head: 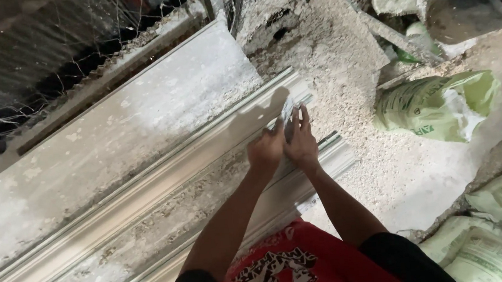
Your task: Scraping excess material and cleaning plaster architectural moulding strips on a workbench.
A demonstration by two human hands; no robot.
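Both hands are right up at the end of a long white plaster moulding strip [148,189] that's lying flat on a dusty workbench [86,141]. The strip's long axis runs diagonally, from the lower left corner of the view up toward the upper right, and its far end points at the pile of white rubble [327,53] past the bench. You can see the ridged profile lines running the whole length of it.

The left hand [266,149] is curled into a loose fist, pressing on the strip near that far end. The right hand [301,140] sits just beside it, touching it, fingers stretched out and laid over a small pale pad or scrap [288,112] held against the moulding. Can't tell what that scrap actually is; it's blurred.

Off to the right there are pale green sacks [437,107] on the floor, well apart from the hands, with white dust all over the ground around them.
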